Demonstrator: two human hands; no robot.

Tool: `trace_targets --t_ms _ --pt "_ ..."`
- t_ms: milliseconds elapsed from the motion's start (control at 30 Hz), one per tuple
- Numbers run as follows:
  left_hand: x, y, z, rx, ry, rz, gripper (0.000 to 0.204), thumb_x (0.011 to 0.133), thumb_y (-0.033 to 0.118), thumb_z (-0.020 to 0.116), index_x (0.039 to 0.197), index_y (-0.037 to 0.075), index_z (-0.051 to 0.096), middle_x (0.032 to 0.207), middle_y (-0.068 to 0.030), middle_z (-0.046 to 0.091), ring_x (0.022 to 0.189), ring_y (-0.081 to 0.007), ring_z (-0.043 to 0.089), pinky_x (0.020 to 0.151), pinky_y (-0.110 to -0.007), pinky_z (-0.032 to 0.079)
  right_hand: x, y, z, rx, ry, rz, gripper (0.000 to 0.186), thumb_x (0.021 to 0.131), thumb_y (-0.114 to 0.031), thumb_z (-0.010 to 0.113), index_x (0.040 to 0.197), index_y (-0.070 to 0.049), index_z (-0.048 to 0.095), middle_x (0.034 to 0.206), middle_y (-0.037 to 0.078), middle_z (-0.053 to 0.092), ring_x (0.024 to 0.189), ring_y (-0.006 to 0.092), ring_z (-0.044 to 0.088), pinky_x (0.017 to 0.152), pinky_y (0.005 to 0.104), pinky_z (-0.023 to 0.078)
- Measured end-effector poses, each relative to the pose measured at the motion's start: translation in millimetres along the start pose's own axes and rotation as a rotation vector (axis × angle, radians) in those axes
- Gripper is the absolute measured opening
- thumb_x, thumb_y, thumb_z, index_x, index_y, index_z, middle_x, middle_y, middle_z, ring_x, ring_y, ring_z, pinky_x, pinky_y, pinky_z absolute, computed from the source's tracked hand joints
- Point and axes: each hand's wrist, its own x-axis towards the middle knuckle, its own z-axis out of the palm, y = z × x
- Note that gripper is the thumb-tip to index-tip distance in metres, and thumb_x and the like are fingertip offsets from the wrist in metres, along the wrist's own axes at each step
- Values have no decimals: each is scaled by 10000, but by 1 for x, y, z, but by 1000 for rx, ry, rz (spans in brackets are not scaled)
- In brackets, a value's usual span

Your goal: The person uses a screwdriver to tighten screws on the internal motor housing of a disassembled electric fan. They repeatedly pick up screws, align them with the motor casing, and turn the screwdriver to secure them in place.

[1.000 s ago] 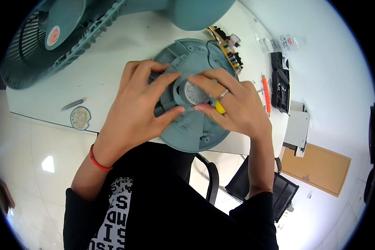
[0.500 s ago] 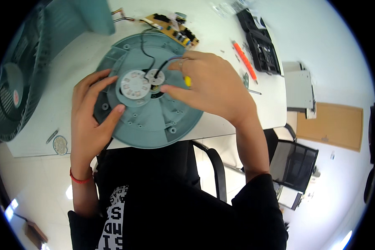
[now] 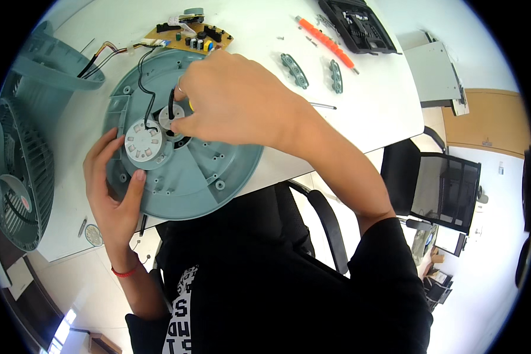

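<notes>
Pinching a small grey disc (image 3: 170,118) near the middle of the teal fan base (image 3: 218,171), my right hand (image 3: 236,100) has its fingertips drawn in tight around it, with something yellow just showing at the knuckles; I think it is a tool handle, but my hand hides most of it. My left hand (image 3: 115,189) steadies the base at its near-left edge, fingers spread flat against the plastic and the thumb lying along the rim, gripping nothing else. A red band sits on that wrist.

The base lies upside down on the white table (image 3: 360,106), overhanging the near edge a little. Beside the disc, touching it or nearly so, sits a larger round white motor (image 3: 143,143). A black cable (image 3: 144,88) runs from there up across the base toward a yellow-brown circuit board (image 3: 190,35) lying just beyond the rim, where coloured wires branch off to the left.

Far left stands the fan grille (image 3: 15,177), with a round red label at its hub. An orange screwdriver (image 3: 324,42) lies well apart at the far right, near two grey-green strips (image 3: 312,71) and a black tray (image 3: 354,23). A small round sticker (image 3: 92,235) lies on the table by my left wrist.
</notes>
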Motion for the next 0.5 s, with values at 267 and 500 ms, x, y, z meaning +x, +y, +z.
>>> trace_targets --t_ms 267,500 --pt "3 8 4 196 59 147 538 918 301 684 1368 14 614 1447 -174 583 1390 -353 494 1196 -448 330 -2 0 5 -127 329 -95 199 780 -205 765 837 -15 743 890 177 728 848 359 735 746 432 600" --pt "11 18 10 101 33 143 546 880 224 746 1362 4 614 1391 -171 614 1321 -330 552 1170 -437 368 6 10 6 -84 284 -348 136 726 -86 738 834 -3 739 867 152 718 861 351 728 728 438 600"
